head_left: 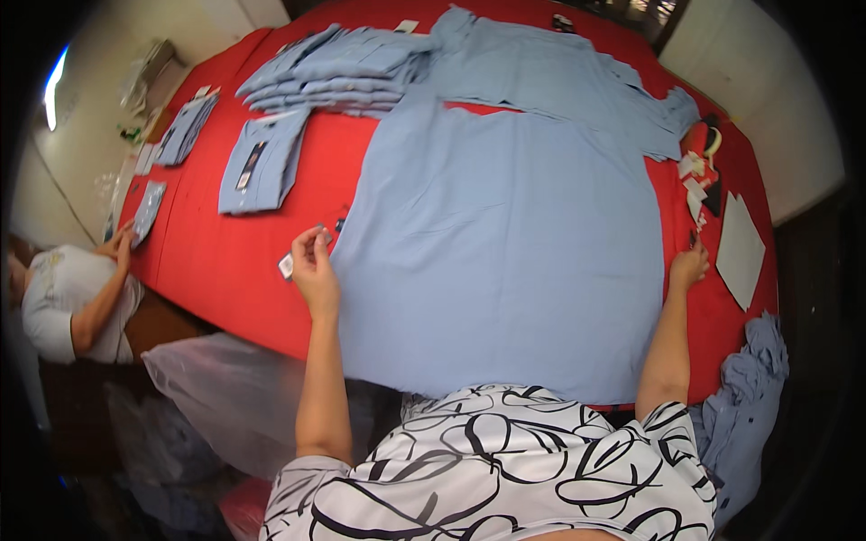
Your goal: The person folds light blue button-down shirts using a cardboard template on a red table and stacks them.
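Blue shirt lies flat on the red table, long axis running away from the person, collar end far. Left hand fingers pinch a small tag just beside the shirt's left edge. Right hand rests at the right edge, fingers curled together on the cloth.

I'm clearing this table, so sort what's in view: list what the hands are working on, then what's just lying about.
In hand:
- large light blue cloth shirt spread flat on the red table
- left hand pinching a small card tag at its edge
- right hand at its other edge

Lying about:
- stack of folded blue shirts
- white card sheet
- clear plastic bag
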Available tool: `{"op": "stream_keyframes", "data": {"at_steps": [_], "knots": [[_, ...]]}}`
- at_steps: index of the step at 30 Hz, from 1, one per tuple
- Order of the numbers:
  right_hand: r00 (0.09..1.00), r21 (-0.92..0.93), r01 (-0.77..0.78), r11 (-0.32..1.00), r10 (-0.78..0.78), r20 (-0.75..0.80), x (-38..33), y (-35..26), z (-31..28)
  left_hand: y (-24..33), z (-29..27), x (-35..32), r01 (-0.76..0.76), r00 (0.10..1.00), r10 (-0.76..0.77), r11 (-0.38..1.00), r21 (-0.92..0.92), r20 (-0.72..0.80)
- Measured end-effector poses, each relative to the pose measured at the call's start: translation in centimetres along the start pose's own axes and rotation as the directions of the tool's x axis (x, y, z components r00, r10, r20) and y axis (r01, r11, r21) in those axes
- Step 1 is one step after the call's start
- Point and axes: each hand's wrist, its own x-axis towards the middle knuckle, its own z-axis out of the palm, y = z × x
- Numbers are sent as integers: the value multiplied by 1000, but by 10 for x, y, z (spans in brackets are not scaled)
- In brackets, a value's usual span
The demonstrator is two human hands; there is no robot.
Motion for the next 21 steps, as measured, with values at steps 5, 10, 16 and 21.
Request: {"op": "stream_keyframes", "data": {"at_steps": [5, 10, 16, 21], "knots": [[999, -31, 17, 999, -15, 35, 3, 1, 15, -6, -18, -31, -343, 922, 74, 607, 717, 379], [999, -28, -27, 999, 28, 30, 10, 8, 14, -11, -12, -17, -331, 941, 124, 526, 783, 315], [997, -74, 56, 996, -60, -51, 1, -34, -10, -28, 45, 55, -212, 955, 9, 719, 662, 297], [780, 397, 617, 679, -594, -197, 3, -124, 4, -56, 115, 133, -114, 943, -76, 843, 526, 325]]}}
